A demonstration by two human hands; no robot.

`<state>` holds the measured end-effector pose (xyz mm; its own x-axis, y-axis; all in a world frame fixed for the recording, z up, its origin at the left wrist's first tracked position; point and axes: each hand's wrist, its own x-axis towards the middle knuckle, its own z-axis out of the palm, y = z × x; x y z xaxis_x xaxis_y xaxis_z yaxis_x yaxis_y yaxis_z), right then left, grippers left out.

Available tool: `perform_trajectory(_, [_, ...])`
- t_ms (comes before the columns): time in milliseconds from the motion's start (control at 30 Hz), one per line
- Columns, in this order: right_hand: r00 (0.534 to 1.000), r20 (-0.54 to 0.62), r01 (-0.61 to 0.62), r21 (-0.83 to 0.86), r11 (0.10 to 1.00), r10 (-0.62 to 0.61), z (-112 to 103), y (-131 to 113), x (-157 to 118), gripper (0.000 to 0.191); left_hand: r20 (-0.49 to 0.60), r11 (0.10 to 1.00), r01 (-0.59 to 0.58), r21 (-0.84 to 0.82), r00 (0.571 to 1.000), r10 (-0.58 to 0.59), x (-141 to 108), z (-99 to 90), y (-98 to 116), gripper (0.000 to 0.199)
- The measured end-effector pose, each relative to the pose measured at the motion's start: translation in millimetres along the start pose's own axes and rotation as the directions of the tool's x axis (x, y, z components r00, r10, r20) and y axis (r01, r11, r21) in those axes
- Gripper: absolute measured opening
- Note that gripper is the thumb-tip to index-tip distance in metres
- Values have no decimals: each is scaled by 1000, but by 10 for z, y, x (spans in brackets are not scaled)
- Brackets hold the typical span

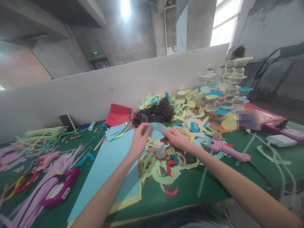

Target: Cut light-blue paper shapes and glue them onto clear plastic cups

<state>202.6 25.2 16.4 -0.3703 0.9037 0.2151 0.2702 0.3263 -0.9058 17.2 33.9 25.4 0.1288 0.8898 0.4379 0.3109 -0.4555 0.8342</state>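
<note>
Nearest, scraps (pixel 169 178) ring a clear cup (pixel 161 154) on the green counter (pixel 186 187); just past and above it is the disc (pixel 156 129), thin, dull blue, paper-like, curved along its far edge; the left hand (pixel 141 136) pinches its left side, the right hand (pixel 177 137) its right; fingers cover both side edges, the near edge blurs, and I cannot tell whether it meets the cup; its broad face tips up toward the viewer, widest left to right; beyond are a black bag (pixel 163 110), then the white partition (pixel 71 95).
</note>
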Motion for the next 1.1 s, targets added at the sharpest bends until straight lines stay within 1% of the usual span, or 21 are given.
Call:
perform_trajectory(100, [997, -51, 49, -29, 998, -50, -7, 27, 15, 51, -16, 1000, 28, 4, 999, -28, 10, -5, -35, 29])
perform_trajectory(200, [989, -117, 88, 0, 996, -87, -14, 49, 31, 48, -3, 999, 42, -30, 999, -42, 4, 0, -29, 30])
perform_trajectory(333, [993, -115, 38, 160, 986, -20, 2, 63, 50, 49, 10, 992, 76, -97, 997, -76, -23, 21, 24, 31])
perform_trajectory(433, [994, -100, -2, 332, 943, 37, 23, 69, 63, 52, 28, 984, 117, -135, 993, -114, -37, 26, 71, 28])
perform_trajectory(500, [994, -94, -11, 403, 915, 53, 23, 69, 59, 53, 42, 975, 139, -173, 990, -134, -43, 19, 101, 26])
perform_trajectory(567, [993, -97, -23, 379, 925, 65, 6, 65, 34, 54, 59, 967, 157, -203, 987, -148, -52, 8, 120, 23])
perform_trajectory(667, [993, -93, -46, 216, 975, 67, -35, 63, -40, 54, 112, 961, 192, -200, 979, -172, -86, -13, 93, 20])
perform_trajectory(767, [998, -42, -45, 88, 995, 49, -48, 80, -108, 54, 168, 972, 216, -96, 966, -198, -145, -37, -7, 20])
perform_trajectory(833, [998, -27, -63, 44, 997, 64, -31, 103, -124, 54, 172, 977, 212, -8, 963, -207, -185, -52, -85, 20])
perform_trajectory(933, [993, -37, -109, 17, 994, 109, 3, 147, -106, 53, 189, 976, 218, 12, 958, -217, -225, -54, -176, 22])
perform_trajectory(1033, [988, -30, -151, 58, 987, 153, 16, 194, -80, 53, 220, 971, 239, -14, 948, -230, -249, -24, -237, 25])
perform_trajectory(1100, [984, -10, -175, 91, 980, 177, 13, 223, -74, 53, 215, 969, 245, -10, 947, -237, -266, 3, -274, 26])
